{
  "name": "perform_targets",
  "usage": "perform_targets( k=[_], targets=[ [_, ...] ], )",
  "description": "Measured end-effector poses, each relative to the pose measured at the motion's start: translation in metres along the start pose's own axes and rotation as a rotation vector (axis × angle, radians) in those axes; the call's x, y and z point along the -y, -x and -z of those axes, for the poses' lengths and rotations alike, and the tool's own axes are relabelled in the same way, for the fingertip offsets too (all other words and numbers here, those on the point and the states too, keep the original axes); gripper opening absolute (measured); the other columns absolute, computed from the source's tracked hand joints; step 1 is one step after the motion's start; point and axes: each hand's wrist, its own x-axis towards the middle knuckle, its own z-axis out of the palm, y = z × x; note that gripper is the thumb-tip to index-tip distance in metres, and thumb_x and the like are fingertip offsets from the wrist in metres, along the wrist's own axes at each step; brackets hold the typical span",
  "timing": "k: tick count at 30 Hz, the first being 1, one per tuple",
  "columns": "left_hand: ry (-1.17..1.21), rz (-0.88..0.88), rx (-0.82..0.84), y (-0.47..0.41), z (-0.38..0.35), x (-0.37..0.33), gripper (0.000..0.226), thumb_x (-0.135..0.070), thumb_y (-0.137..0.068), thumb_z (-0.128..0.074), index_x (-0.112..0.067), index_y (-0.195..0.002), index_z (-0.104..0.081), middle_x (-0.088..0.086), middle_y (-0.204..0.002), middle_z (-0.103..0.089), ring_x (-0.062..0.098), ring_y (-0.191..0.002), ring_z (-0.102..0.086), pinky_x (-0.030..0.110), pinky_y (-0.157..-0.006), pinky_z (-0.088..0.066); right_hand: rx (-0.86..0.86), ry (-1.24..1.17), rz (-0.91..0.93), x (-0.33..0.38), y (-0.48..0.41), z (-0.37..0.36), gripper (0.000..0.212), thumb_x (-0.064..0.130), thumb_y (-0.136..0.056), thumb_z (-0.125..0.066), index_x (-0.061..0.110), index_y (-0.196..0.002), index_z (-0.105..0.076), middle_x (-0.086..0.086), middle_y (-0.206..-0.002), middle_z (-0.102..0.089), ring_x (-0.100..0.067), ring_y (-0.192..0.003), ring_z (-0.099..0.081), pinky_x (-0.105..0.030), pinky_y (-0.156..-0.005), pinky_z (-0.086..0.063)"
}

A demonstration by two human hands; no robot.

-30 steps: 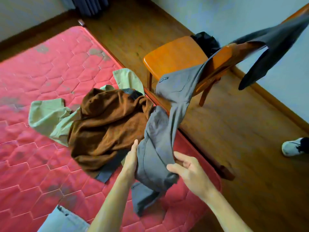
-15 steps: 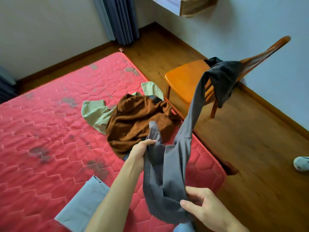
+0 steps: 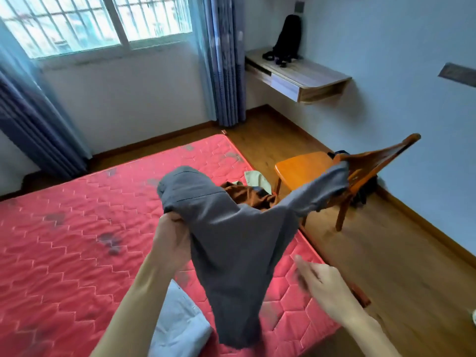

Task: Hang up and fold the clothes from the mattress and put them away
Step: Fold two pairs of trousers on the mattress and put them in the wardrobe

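My left hand [image 3: 173,237] grips a pair of grey trousers [image 3: 231,243] near the waist and holds them up over the red mattress [image 3: 77,228]. One leg hangs down in front of me, the other stretches right to the back of the wooden chair [image 3: 360,166]. My right hand [image 3: 322,282] is blurred, fingers apart, just right of the hanging leg and not touching it. Behind the trousers a brown garment [image 3: 247,197] and a pale green one [image 3: 253,177] lie on the mattress. A light blue folded cloth [image 3: 177,323] lies near my left forearm.
The chair stands on the wooden floor [image 3: 386,253] close to the mattress edge, with dark cloth behind it. A wall-mounted desk [image 3: 304,76] holds a black bag. Curtains [image 3: 224,60] and a barred window fill the far wall.
The view has tilted up to show the room. My left hand has lifted the trousers higher. My right hand has let go of the lower leg and moved off to the right.
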Motion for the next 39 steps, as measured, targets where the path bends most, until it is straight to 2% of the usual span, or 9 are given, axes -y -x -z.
perform_targets(
  k=[5,7,9,11,16,22,26,31,39],
  targets=[
    [0.038,-0.15,0.06,0.035,0.012,-0.044,0.05,-0.033,-0.103,-0.039,-0.019,-0.064,-0.067,0.0,-0.053,-0.062,0.012,-0.049,-0.063,0.017,-0.049,-0.052,-0.123,-0.233,0.239,0.05,0.004,0.016,0.041,0.037,-0.099,-0.048,0.021,-0.071,-0.073,-0.005,-0.063,-0.065,-0.018,-0.057,-0.058,-0.029,-0.062,-0.047],
    [-0.019,-0.19,0.078,0.05,0.007,-0.058,0.064,-0.052,-0.1,-0.039,-0.017,-0.065,-0.078,0.002,-0.066,-0.072,0.014,-0.062,-0.071,0.023,-0.062,-0.058,-0.113,-0.309,0.298,0.066,0.003,0.015,0.037,0.032,-0.098,-0.047,0.018,-0.079,-0.075,-0.006,-0.066,-0.068,-0.018,-0.065,-0.064,-0.023,-0.067,-0.05],
    [-0.051,-0.189,0.089,0.067,0.003,-0.073,0.077,-0.079,-0.083,-0.038,-0.016,-0.092,-0.082,0.01,-0.099,-0.077,0.022,-0.094,-0.073,0.034,-0.089,-0.054,-0.08,-0.322,0.334,0.083,0.0,0.011,0.037,0.034,-0.098,-0.045,0.019,-0.083,-0.075,-0.004,-0.069,-0.069,-0.014,-0.07,-0.066,-0.018,-0.07,-0.051],
    [-0.114,-0.226,0.101,0.084,0.001,-0.085,0.096,-0.088,-0.066,-0.035,-0.015,-0.114,-0.075,0.015,-0.118,-0.072,0.028,-0.111,-0.068,0.04,-0.094,-0.054,-0.03,-0.356,0.327,0.093,-0.009,0.0,0.037,0.039,-0.097,-0.045,0.021,-0.086,-0.075,-0.005,-0.073,-0.071,-0.013,-0.073,-0.067,-0.017,-0.071,-0.051],
    [-0.197,-0.406,0.212,0.134,0.002,-0.111,0.088,-0.087,-0.04,-0.064,-0.026,-0.101,-0.081,0.007,-0.116,-0.074,0.021,-0.104,-0.072,0.031,-0.073,-0.061,0.177,-0.464,0.25,0.11,-0.045,-0.04,0.072,0.08,-0.07,-0.06,0.023,-0.113,-0.069,0.0,-0.101,-0.075,-0.008,-0.099,-0.069,-0.022,-0.091,-0.053],
    [-0.139,-0.452,0.144,0.171,0.02,-0.148,0.084,-0.055,-0.03,-0.095,-0.009,-0.1,-0.08,0.011,-0.111,-0.075,0.026,-0.104,-0.071,0.045,-0.096,-0.055,0.484,-0.481,0.258,0.119,-0.06,-0.13,0.069,0.024,-0.068,-0.087,0.029,-0.126,-0.051,0.017,-0.107,-0.073,0.001,-0.099,-0.064,-0.026,-0.095,-0.051],
    [-0.116,-0.506,0.059,0.183,0.036,-0.174,0.071,-0.045,-0.058,-0.08,-0.006,-0.116,-0.071,0.011,-0.118,-0.072,0.026,-0.115,-0.065,0.042,-0.109,-0.046,0.463,-0.712,0.272,0.152,-0.044,-0.153,0.084,0.023,-0.034,-0.1,0.006,-0.105,-0.06,0.005,-0.089,-0.078,-0.009,-0.084,-0.071,-0.018,-0.071,-0.054],
    [-0.346,-0.651,-0.046,0.19,0.081,-0.208,0.026,-0.027,-0.084,-0.066,-0.012,-0.103,-0.076,0.011,-0.102,-0.075,0.023,-0.09,-0.07,0.032,-0.082,-0.061,0.414,-0.916,0.223,0.195,-0.03,-0.123,0.061,0.03,-0.039,-0.093,0.009,-0.092,-0.071,0.003,-0.083,-0.077,-0.008,-0.075,-0.072,-0.02,-0.063,-0.057],
    [-0.37,-0.609,0.014,0.189,0.138,-0.221,0.043,-0.033,-0.1,-0.044,-0.001,-0.121,-0.063,0.016,-0.12,-0.07,0.022,-0.104,-0.071,0.028,-0.084,-0.06,0.389,-0.955,0.319,0.226,-0.018,-0.052,0.068,0.039,-0.022,-0.098,0.009,-0.078,-0.074,-0.011,-0.078,-0.076,-0.021,-0.068,-0.074,-0.029,-0.058,-0.06]
  ],
)
